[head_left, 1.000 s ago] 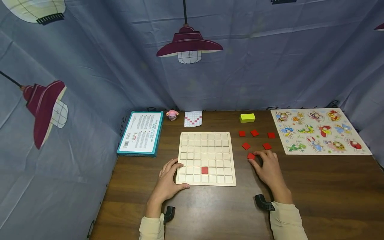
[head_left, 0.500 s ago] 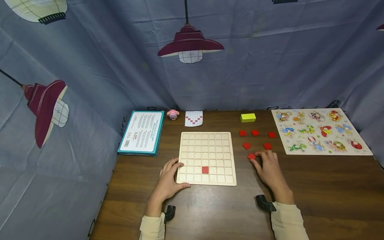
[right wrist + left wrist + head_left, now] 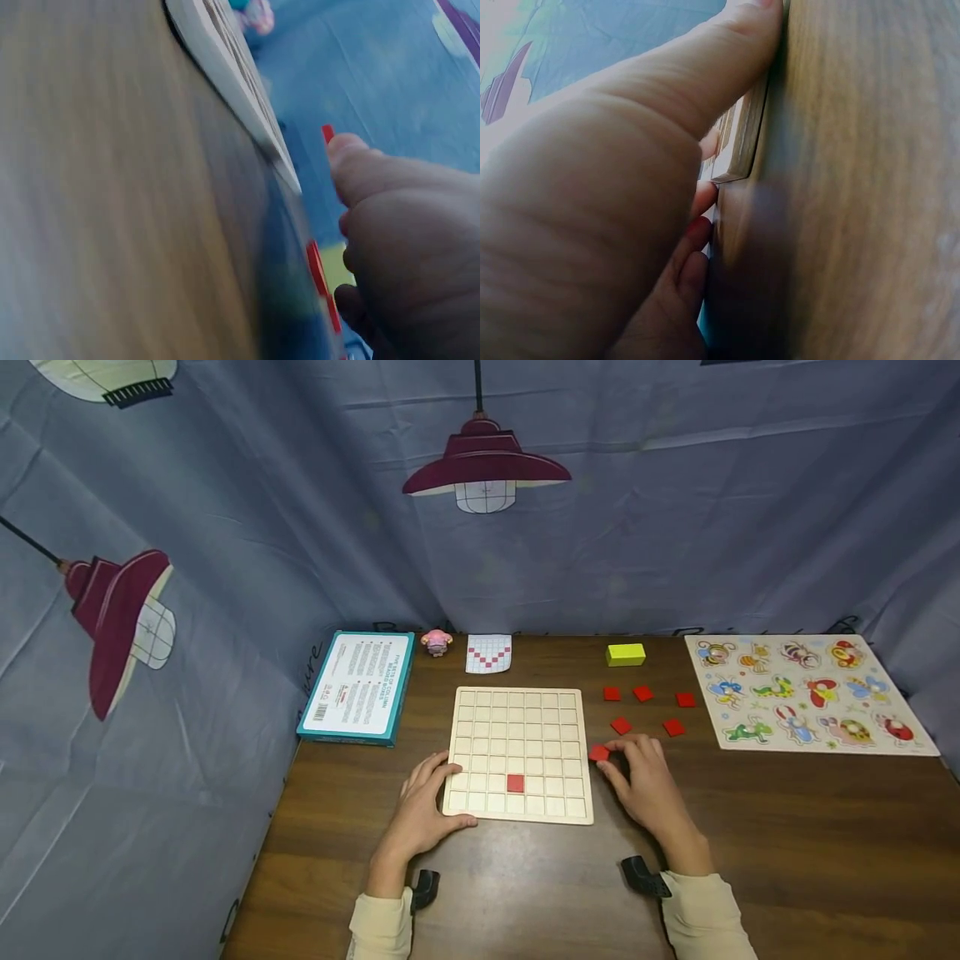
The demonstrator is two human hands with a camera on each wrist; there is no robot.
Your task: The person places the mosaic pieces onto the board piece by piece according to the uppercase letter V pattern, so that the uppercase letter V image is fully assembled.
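My left hand (image 3: 416,814) holds the near left corner of a pale wooden grid board (image 3: 536,747), thumb along the front edge and index finger on the left edge. One red square tile (image 3: 515,783) sits in a cell of the second row from the front. Beside the board's right edge, my right hand (image 3: 651,793) pinches another red tile (image 3: 598,752) between thumb and fingers. The right wrist view shows this held tile (image 3: 328,133) raised off the table. Several loose red tiles (image 3: 621,726) lie beyond the right hand.
Behind the board lies a small pattern card (image 3: 489,654) with a red V. A pink figurine (image 3: 437,642) and a teal box (image 3: 356,687) stand to its left. At the back right are a yellow block (image 3: 626,655) and an insect puzzle board (image 3: 810,693).
My right hand has moved left towards the grid board, carrying a red tile away from the loose tiles. The left hand stays at the board's corner. The head view has shifted slightly.
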